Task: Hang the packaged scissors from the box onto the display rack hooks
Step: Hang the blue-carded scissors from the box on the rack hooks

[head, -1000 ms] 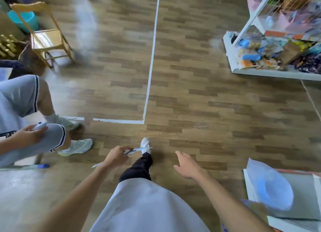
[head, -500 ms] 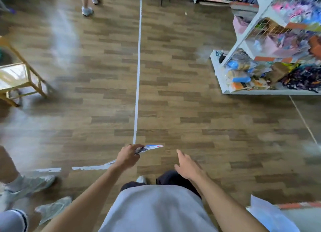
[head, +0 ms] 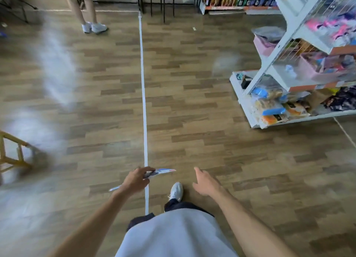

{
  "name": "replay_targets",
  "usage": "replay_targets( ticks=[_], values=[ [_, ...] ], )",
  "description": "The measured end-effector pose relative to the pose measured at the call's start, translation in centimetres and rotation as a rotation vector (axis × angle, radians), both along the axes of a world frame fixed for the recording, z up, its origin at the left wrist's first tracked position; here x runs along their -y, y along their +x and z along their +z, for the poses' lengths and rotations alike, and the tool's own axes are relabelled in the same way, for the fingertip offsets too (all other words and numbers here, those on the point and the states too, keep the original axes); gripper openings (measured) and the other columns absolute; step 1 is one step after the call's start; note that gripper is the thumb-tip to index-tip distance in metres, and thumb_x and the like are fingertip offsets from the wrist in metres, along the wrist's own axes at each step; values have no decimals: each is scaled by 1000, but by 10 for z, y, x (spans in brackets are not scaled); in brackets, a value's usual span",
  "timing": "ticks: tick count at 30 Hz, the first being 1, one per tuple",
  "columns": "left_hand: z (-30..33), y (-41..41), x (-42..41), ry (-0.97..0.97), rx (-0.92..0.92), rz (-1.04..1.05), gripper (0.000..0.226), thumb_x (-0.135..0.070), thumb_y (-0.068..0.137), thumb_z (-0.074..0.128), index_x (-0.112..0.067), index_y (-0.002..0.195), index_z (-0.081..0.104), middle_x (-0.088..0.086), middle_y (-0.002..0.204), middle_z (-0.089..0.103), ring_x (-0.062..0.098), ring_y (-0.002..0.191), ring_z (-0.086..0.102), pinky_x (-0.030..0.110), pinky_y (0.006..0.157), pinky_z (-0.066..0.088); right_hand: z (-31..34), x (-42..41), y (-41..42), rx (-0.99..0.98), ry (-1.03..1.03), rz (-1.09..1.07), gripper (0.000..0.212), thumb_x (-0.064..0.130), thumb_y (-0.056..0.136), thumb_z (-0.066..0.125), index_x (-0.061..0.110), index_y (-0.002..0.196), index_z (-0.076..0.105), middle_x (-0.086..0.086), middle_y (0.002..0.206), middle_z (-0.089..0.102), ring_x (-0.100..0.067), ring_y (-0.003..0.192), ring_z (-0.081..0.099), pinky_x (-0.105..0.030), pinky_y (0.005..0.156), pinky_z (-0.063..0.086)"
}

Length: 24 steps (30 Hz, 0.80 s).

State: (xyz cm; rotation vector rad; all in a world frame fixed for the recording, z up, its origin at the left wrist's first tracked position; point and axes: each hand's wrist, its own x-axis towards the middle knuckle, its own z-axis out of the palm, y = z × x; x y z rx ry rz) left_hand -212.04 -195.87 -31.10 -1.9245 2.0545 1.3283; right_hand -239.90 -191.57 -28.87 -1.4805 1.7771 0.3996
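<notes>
Left hand [head: 135,181] grips a flat packaged scissors [head: 160,172] above the white floor line [head: 143,95]; right hand [head: 205,182] beside it hangs relaxed, holding nothing.

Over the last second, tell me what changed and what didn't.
The person walked forward along the white floor line, leaving the box and the seated person out of view behind; the shelf drew nearer. Unchanged: the left hand grips the scissors pack, and the right hand stays open and empty.
</notes>
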Motion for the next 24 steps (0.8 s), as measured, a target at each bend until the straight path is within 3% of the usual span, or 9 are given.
replay_targets(
  ticks=[5,11,16,21,24],
  values=[
    [29,-6,140,-99,-27,96,56,1,77,58,-28,124,68,4,112,70,27,99,64,32,80,49,15,156,-12,9,-11,81,72,33,99,51,13,157,14,-17,154,36,-35,137,42,-45,111,39],
    [15,10,276,-81,-35,183,53,2,79,58,-25,123,68,2,113,69,30,106,63,27,77,42,2,317,0,7,-4,149,70,36,94,51,16,153,19,-16,152,39,-35,138,40,-48,110,38],
    [-7,26,420,-22,-71,196,55,-1,79,54,-31,123,67,6,111,69,29,100,64,33,84,51,-4,463,15,14,-15,143,69,33,98,52,16,156,17,-15,154,35,-33,138,41,-47,110,39],
    [-3,24,571,21,-54,74,57,-15,72,50,-36,123,66,3,112,68,25,102,63,35,88,51,12,594,23,41,-45,17,71,33,100,50,19,158,13,-12,158,31,-31,140,38,-44,111,38],
    [4,8,662,16,-37,-42,54,-8,77,53,-30,125,66,5,110,68,27,102,61,32,83,50,20,663,19,81,-78,-45,71,34,99,50,17,158,14,-15,156,34,-32,140,38,-42,112,36]
  ],
)
